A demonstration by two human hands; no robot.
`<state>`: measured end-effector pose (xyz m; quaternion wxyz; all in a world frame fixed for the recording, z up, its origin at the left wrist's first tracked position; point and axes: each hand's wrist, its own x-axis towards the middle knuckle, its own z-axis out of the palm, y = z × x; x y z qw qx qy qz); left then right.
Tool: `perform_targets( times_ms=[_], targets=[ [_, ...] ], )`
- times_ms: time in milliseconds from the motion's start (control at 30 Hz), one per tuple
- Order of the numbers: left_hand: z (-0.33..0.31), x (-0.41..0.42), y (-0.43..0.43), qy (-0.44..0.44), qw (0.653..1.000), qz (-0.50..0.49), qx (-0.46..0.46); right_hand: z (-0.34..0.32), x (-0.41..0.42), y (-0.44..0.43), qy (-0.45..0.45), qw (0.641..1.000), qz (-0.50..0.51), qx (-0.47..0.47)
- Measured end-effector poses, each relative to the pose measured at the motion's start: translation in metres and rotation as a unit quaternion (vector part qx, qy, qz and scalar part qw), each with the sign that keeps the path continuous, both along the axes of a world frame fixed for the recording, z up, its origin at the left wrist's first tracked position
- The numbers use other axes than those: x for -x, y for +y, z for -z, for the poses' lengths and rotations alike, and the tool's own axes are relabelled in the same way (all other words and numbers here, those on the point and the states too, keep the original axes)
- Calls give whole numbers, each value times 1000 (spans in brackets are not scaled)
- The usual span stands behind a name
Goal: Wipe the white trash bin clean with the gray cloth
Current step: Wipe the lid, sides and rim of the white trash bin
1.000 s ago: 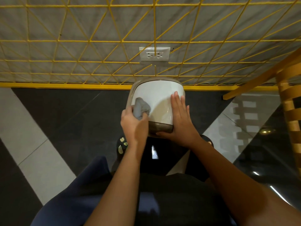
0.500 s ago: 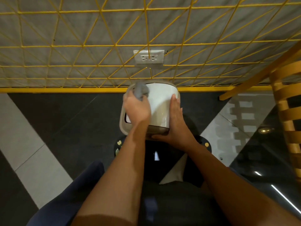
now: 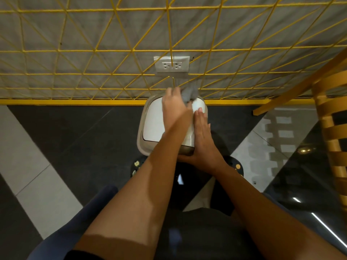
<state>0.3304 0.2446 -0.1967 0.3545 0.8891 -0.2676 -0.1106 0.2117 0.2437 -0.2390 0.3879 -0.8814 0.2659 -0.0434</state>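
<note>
The white trash bin, with a beige rim, stands on the dark floor just in front of me, its top facing the camera. My left hand grips the bunched gray cloth at the bin's far right top edge, reaching across the lid. My right hand lies flat against the bin's right side with fingers straight, steadying it. My left forearm hides the lid's middle and near right part.
A gray wall with a yellow wire grid and a white outlet rises right behind the bin. A yellow wooden chair stands at the right. A navy seat edge is near my left arm.
My left hand has swept the cloth from the lid's near left up to its far edge, then across to the far right corner. The right hand stays on the bin's side.
</note>
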Motion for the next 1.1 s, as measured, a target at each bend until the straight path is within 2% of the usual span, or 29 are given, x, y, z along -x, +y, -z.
perform_targets(
  times_ms=[100, 267, 333, 467, 533, 600, 667, 733, 833, 933, 1100],
  targets=[
    [3, -19, 9, 27, 995, -99, 20, 0, 1, 0, -2, 1000, 2, 5],
    [16, -41, 39, 153, 960, -236, 2, 2, -1, 1, -5, 1000, 6, 6],
    [12, -37, 41, 135, 966, -218, 9, 3, -1, 1, -10, 1000, 9, 3],
    [-2, -4, 18, 45, 997, -56, 24, 2, -1, 1, -16, 1000, 13, -2],
    [-2, 3, 10, 30, 999, -27, 13, 2, -1, 2, -16, 1000, 13, -2],
    [0, -4, 9, 36, 998, -46, 23, 3, -1, 2, -15, 1000, 13, 1],
    [3, -18, 13, 59, 992, -106, 31, 4, 0, 2, -14, 1000, 12, 2],
    [10, -33, 23, 114, 975, -188, 33, 5, 0, 1, -15, 1000, 14, 1],
    [28, -49, 50, 198, 948, -248, -25, 6, 0, 0, -16, 1000, 14, -5],
    [36, -56, 77, 228, 940, -245, -70, 7, 0, 0, -12, 1000, 11, -5],
    [23, -38, 92, 190, 960, -205, -22, 6, 0, -1, -9, 1000, 10, 3]
  ],
)
